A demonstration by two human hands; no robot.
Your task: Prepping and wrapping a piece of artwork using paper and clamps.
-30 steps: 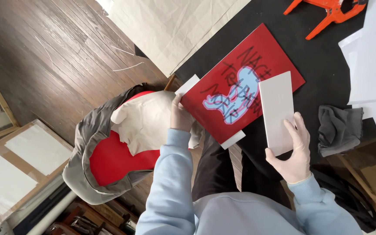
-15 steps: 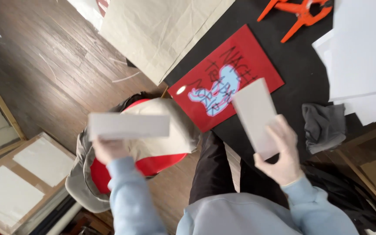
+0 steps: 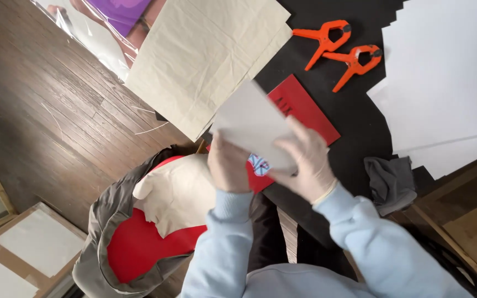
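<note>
I see both hands together now. My left hand [image 3: 228,164] and right hand [image 3: 305,163] are closed on one white paper [image 3: 252,124], held above the red board [image 3: 305,107] on the black bench [image 3: 354,118]. Before, they were apart.

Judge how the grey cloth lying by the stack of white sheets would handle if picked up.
The grey cloth lies crumpled in soft folds on the black table, so it would probably hang limp. It looks thin, so probably light. It seems unlikely to roll or break.
</note>
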